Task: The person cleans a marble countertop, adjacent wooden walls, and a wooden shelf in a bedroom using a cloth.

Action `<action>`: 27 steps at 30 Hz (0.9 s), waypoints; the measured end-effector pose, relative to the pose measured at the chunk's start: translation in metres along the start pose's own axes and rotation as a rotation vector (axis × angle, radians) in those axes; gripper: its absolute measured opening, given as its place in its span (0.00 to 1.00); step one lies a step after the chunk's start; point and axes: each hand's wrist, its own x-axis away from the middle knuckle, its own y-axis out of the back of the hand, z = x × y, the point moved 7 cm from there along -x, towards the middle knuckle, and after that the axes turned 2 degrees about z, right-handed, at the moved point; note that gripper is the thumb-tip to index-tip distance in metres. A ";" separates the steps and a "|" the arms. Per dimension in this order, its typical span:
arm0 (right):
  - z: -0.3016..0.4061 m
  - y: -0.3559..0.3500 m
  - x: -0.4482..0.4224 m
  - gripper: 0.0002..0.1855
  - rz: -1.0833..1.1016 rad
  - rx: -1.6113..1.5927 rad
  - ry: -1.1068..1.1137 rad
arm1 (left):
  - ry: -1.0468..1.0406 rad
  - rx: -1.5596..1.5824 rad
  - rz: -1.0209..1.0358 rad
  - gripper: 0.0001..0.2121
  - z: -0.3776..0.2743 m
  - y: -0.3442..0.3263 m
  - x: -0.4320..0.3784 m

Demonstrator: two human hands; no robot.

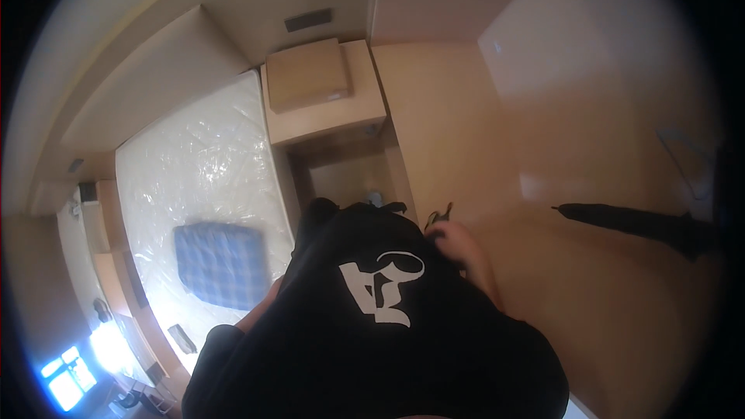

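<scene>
My right hand (453, 240) is beside the right side of my black shirt, its fingers curled around a small dark hand tool (437, 218). Two thin ends with yellowish edges stick out beyond the fingers; blur hides the tool's exact kind. Only my left forearm (261, 309) shows, at the shirt's left edge, and the left hand itself is out of sight behind the shirt. Before me stands a pale wooden bedside cabinet (326, 128) with an open compartment (349, 174). A flat wooden box or panel (308, 75) rests on its top.
To the left lies a mattress (204, 186) in clear plastic, with a blue checked pillow or folded cloth (221, 265) and a small greyish object (182, 338) on it. A folded black umbrella (628, 224) is at the right. A bright window (70, 378) shows at lower left.
</scene>
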 end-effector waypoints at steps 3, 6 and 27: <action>-0.051 -0.024 -0.006 0.15 0.115 0.060 -0.128 | 0.006 -0.109 0.083 0.09 -0.045 0.010 -0.010; -0.097 -0.049 -0.006 0.13 0.146 -0.222 -0.092 | 0.030 -0.220 0.167 0.09 -0.083 0.030 -0.024; 0.030 -0.228 -0.032 0.19 -0.166 -0.949 -0.414 | 0.229 -0.778 0.692 0.09 -0.260 0.230 -0.158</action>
